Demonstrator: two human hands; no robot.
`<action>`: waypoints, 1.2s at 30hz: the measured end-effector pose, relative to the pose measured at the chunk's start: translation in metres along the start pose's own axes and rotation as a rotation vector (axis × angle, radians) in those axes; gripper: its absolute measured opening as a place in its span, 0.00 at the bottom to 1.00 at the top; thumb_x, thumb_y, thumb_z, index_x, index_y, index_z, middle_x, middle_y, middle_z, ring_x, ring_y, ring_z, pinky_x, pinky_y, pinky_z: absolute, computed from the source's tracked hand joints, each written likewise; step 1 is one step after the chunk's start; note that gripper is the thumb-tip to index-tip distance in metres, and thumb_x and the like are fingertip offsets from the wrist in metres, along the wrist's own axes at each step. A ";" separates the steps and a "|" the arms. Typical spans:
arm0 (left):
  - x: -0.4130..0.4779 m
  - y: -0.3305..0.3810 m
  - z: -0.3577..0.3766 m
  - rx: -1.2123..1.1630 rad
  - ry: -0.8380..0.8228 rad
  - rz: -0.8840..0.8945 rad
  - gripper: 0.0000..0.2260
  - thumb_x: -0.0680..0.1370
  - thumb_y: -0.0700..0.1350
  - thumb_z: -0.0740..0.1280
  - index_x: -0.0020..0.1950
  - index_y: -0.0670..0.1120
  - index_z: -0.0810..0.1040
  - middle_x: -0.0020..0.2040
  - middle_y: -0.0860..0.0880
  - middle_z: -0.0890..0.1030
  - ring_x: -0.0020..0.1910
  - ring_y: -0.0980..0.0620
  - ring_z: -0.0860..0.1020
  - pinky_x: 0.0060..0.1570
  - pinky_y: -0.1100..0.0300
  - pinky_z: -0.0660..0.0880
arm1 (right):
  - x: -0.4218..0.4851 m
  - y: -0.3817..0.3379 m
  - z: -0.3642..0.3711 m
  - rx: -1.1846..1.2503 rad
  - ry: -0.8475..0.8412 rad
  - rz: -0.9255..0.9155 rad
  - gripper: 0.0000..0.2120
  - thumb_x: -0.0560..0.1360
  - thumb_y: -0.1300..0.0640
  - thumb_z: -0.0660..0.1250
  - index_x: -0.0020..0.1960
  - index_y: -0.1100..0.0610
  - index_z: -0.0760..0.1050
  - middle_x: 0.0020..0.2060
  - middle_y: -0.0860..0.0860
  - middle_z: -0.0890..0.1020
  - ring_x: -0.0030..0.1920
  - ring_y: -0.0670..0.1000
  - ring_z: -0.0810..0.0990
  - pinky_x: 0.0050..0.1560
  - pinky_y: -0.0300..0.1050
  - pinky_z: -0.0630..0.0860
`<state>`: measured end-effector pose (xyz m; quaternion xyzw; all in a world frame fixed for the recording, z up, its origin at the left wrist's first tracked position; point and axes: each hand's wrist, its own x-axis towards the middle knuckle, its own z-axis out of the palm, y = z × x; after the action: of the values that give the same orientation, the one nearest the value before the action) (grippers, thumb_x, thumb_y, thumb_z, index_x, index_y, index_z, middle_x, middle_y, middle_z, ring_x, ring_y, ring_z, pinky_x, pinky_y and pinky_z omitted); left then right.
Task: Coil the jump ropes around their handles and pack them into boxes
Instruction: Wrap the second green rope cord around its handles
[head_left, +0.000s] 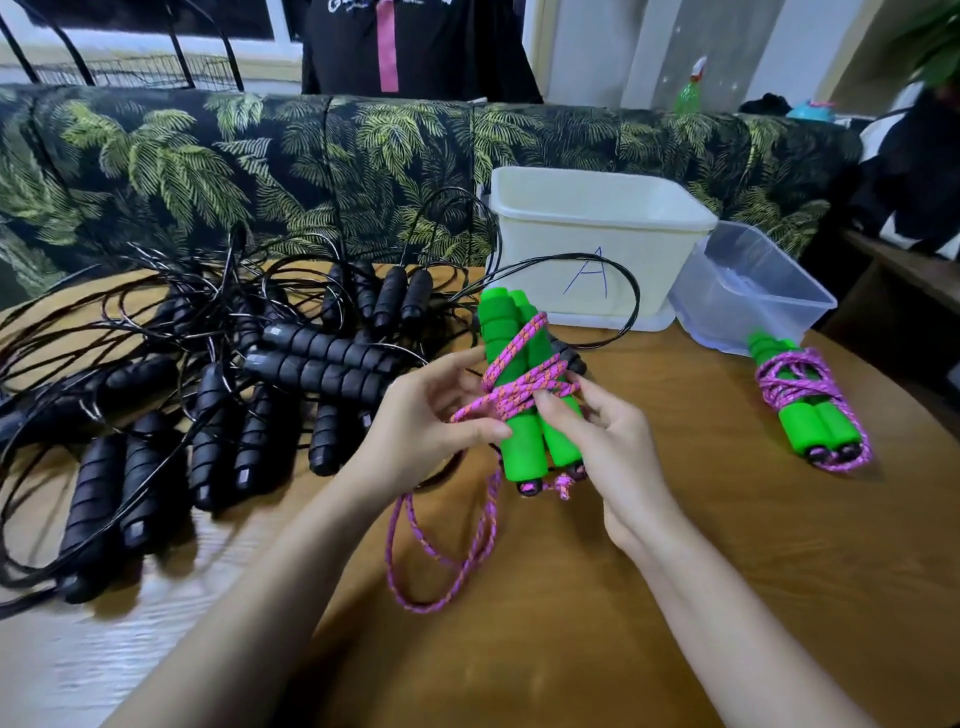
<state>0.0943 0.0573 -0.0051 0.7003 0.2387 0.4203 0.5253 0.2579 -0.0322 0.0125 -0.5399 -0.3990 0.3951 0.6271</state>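
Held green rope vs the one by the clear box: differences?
Held rope is gripped by left hand and right hand; table rope lies untouched on the table. Held rope is part-wound, a cord loop trailing down; table rope is fully coiled. Both: paired green handles, pink cord.

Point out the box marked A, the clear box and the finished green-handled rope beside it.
box marked A (670, 260), head view, front wall right of the letter
clear box (769, 312), head view, near wall
finished green-handled rope (831, 426), head view, lower green handle
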 end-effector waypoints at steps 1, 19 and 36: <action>0.003 -0.002 0.001 0.008 0.012 0.028 0.35 0.63 0.52 0.82 0.67 0.50 0.73 0.49 0.49 0.83 0.51 0.52 0.82 0.58 0.58 0.77 | 0.005 0.000 0.000 0.006 0.009 -0.001 0.10 0.76 0.63 0.70 0.54 0.52 0.81 0.45 0.46 0.87 0.47 0.43 0.85 0.42 0.35 0.78; 0.005 -0.008 0.006 0.175 0.158 0.318 0.12 0.72 0.39 0.74 0.54 0.46 0.82 0.52 0.52 0.84 0.54 0.55 0.83 0.56 0.62 0.76 | 0.013 0.023 0.011 -0.748 0.172 -0.471 0.30 0.83 0.52 0.56 0.80 0.43 0.47 0.63 0.47 0.74 0.55 0.52 0.76 0.49 0.47 0.74; 0.003 -0.010 -0.007 0.056 -0.130 -0.166 0.15 0.75 0.37 0.72 0.61 0.42 0.75 0.42 0.42 0.85 0.29 0.47 0.81 0.32 0.58 0.79 | 0.008 0.009 -0.003 -1.281 0.081 -0.372 0.46 0.73 0.49 0.69 0.80 0.42 0.42 0.77 0.60 0.58 0.63 0.65 0.74 0.69 0.63 0.66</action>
<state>0.0912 0.0669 -0.0127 0.7184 0.2730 0.3221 0.5529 0.2630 -0.0244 0.0035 -0.7422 -0.6173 -0.0552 0.2549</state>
